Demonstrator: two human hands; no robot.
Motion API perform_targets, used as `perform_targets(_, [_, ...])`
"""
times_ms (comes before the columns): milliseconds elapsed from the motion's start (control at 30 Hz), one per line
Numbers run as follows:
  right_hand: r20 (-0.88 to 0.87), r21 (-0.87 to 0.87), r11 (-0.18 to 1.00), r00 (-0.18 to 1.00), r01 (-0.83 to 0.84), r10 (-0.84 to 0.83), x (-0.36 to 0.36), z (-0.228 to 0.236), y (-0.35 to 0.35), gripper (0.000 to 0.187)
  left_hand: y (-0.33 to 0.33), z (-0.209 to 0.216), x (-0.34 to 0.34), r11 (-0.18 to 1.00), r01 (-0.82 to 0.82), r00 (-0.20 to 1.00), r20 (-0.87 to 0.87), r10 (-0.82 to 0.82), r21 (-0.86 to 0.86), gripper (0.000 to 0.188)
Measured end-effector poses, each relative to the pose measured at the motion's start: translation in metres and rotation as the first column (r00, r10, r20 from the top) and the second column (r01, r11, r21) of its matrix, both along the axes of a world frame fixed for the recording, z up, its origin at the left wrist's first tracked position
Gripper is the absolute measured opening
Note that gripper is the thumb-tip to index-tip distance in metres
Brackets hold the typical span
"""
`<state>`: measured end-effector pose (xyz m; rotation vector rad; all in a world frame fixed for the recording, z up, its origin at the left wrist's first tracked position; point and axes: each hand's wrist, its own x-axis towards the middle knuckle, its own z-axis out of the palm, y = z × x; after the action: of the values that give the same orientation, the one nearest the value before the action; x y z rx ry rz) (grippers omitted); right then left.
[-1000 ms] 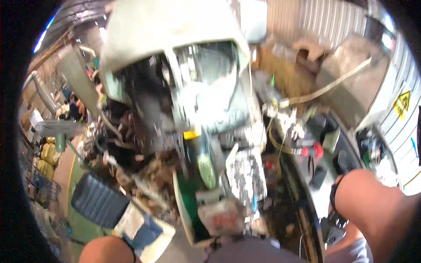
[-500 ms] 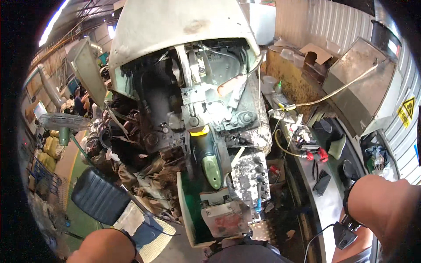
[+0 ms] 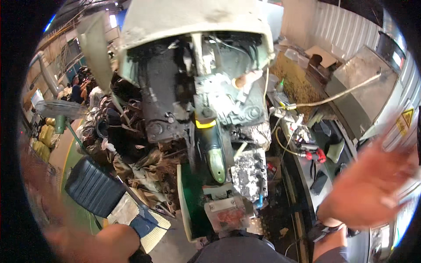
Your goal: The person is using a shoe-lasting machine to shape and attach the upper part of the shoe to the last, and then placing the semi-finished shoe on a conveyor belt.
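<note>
My left hand is raised at the lower left, heavily smeared by motion, with its fingers reaching upward along the rim. Near the right edge, my right hand is lifted above the dark bench, blurred, its fingers stretched out; I see nothing in it. Neither hand touches the machine. Between them stands the open machine, with a pale cover above dirty metal plates. A long dark piece with a green end and a yellow band lies down its middle. Closer to me sits a grey metal block with red stains.
A black padded chair and a fan stand left, near piled cloth-like material. On the right, the bench carries a red fitting with a hose. A metal panel leans behind it. Someone sits far left.
Both my hands have come up into view at the sides, where mostly forearms or wrists showed before. The view has shifted slightly; the machine appears unchanged.
</note>
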<state>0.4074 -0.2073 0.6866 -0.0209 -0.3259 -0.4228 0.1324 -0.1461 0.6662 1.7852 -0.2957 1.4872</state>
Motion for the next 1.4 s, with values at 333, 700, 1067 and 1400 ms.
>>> perform_targets(333, [0.129,-0.845,-0.216,0.579,0.489,0.805,-0.014,-0.318,0.106,0.132,0.038,-0.298,0.048,0.524,-0.433,0.895,-0.42,0.152,-0.733,0.026])
perform_targets(700, [0.247,-0.88,-0.146,0.699,0.451,0.671,-0.027,-0.315,0.112,0.119,0.08,-0.294,0.06,0.466,-0.365,0.927,-0.359,0.107,-0.806,0.026])
perform_targets(1067, [0.494,-0.649,-0.075,0.494,0.757,0.715,-0.041,-0.236,-0.046,0.076,0.091,-0.223,0.103,0.231,0.004,1.0,-0.001,-0.019,-0.973,0.035])
perform_targets(1400, [0.837,-0.371,-0.091,0.375,0.924,0.398,-0.024,-0.35,-0.166,0.04,0.045,-0.247,0.187,0.286,0.824,0.519,0.449,-0.727,-0.49,0.069])
